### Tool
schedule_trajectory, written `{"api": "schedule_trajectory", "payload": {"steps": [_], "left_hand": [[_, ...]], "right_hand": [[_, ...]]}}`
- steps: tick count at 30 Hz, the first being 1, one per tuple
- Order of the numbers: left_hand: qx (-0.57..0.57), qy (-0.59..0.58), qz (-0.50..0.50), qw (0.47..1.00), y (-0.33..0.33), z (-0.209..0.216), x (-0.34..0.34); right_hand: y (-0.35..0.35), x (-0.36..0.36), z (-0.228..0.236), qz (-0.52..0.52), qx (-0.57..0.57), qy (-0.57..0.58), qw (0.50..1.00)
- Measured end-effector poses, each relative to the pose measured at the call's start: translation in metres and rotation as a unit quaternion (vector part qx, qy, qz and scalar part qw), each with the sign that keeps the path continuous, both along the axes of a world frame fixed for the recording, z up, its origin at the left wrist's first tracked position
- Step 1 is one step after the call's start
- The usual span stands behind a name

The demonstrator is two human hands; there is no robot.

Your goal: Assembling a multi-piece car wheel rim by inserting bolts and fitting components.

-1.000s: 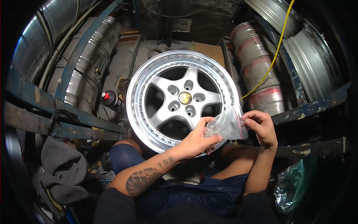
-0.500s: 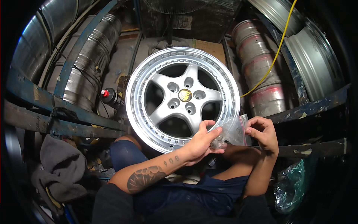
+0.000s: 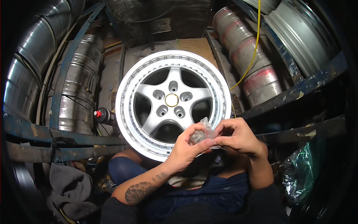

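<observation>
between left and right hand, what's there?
A crumpled clear plastic bag, held by the fingers of both the left hand and right hand. Shows in the head view.

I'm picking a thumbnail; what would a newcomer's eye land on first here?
Probably the big silver five-spoke wheel in the middle of the view. Next comes the clear plastic bag held between the left hand and right hand, near the wheel's lower right edge. A bright yellow cord also stands out, running down the upper right.
</observation>
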State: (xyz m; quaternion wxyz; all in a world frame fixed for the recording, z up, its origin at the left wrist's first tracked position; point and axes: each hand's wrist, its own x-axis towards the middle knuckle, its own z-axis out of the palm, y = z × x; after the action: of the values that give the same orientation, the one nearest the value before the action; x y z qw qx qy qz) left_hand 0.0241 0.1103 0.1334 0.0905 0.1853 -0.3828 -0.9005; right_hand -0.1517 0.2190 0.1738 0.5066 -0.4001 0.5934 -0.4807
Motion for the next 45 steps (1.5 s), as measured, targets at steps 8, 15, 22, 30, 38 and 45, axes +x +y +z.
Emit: {"api": "schedule_trajectory", "payload": {"steps": [8, 15, 22, 30, 38, 45], "left_hand": [[0.040, -0.046, -0.002, 0.998, -0.010, -0.001, -0.001], [-0.081, -0.115, -0.004, 0.990, -0.011, -0.031, 0.005], [0.026, -0.136, -0.002, 0.990, -0.009, -0.018, 0.004], [0.006, -0.122, 0.028, 0.992, -0.009, -0.014, -0.004], [-0.031, -0.101, 0.098, 0.990, 0.006, -0.010, -0.011], [-0.094, 0.015, 0.080, 0.992, 0.030, -0.022, -0.020]], "right_hand": [[-0.005, 0.002, -0.009, -0.011, -0.002, -0.080, 0.997], [-0.004, -0.003, 0.001, -0.091, -0.032, 0.193, 0.977], [0.002, -0.003, -0.003, 0.057, -0.185, 0.488, 0.851], [-0.001, 0.005, -0.024, 0.016, -0.065, 0.509, 0.858], [0.005, -0.005, -0.023, 0.035, -0.138, 0.468, 0.872], [0.042, 0.008, -0.009, -0.013, -0.188, 0.447, 0.875]]}}
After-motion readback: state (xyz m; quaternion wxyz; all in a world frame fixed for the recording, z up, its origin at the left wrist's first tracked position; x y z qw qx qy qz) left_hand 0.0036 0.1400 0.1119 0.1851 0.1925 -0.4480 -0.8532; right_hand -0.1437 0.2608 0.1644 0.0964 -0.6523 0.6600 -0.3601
